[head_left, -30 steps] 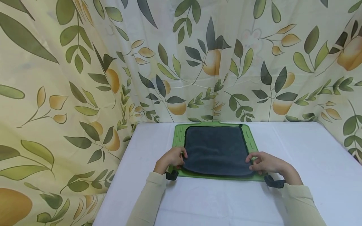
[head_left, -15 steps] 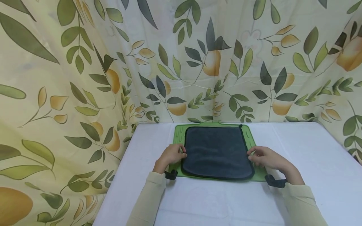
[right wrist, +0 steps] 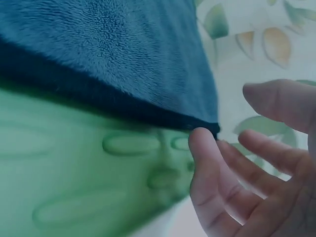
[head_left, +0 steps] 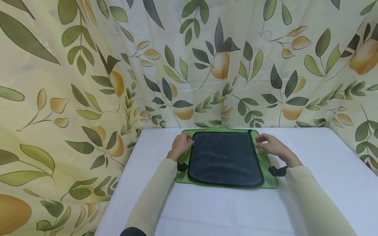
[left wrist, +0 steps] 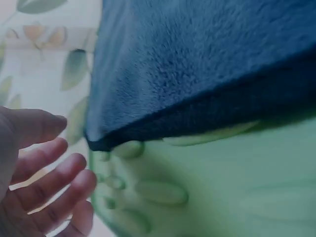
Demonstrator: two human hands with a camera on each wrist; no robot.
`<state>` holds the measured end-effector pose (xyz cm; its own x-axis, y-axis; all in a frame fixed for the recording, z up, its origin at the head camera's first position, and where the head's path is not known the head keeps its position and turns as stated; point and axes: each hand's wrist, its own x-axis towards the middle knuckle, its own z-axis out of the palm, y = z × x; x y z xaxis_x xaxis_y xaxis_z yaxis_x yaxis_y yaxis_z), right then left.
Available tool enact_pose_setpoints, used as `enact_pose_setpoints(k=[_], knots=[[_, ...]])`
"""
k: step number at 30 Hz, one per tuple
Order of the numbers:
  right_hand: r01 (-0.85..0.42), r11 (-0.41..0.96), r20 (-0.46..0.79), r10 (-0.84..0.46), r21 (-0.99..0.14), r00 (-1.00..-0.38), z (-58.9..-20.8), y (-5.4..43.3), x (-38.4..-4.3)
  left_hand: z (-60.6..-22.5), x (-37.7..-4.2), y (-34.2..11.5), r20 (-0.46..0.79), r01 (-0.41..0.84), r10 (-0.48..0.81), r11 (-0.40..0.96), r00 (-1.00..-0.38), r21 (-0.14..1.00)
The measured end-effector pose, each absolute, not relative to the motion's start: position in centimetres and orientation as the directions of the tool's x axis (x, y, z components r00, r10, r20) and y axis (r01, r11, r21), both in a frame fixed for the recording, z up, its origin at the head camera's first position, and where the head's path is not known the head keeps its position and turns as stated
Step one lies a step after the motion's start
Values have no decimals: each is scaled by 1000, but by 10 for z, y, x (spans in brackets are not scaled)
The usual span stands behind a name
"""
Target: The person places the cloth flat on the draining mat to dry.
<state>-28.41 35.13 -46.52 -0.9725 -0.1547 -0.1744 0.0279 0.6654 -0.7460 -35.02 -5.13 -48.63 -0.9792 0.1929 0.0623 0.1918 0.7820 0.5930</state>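
A dark blue plush cloth (head_left: 225, 159) with a black border lies spread flat on a green mat (head_left: 271, 178) with raised oval bumps. My left hand (head_left: 182, 144) hovers by the cloth's far left corner, its fingers loosely bent. In the left wrist view the left hand (left wrist: 49, 173) has a gap between thumb and fingers, with nothing held. At the far right corner is my right hand (head_left: 272, 144), thumb and fingers apart. The right wrist view shows one finger of the right hand (right wrist: 247, 182) right at the cloth's corner, in front of its black border.
The mat lies on a table with a white cover (head_left: 206, 209), up against its far edge. Behind and to the left hangs a curtain (head_left: 189, 65) printed with leaves and fruit. A black strap (head_left: 277, 171) shows at the right wrist.
Both hands have moved away from the cloth's near corners, up along its sides to the far corners. The near edge, lifted a second ago, now lies flat on the mat.
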Motion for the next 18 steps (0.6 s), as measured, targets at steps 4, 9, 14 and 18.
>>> enact_pose_setpoints(k=[4,9,14,18], knots=[[79,627,-204,-129,-775,-970,-473,347,-302,-495,-367,-44,63,189,187,796,-980,574],[117,593,-221,-106,-797,-969,-483,338,-314,-503,-374,-35,37,185,196,820,-980,542],[122,618,-181,-33,-776,-983,-490,329,-326,-503,-375,-28,30,160,175,799,-984,580],[99,627,-141,-16,-773,-990,-495,327,-337,-501,-378,-26,29,129,137,808,-990,575]])
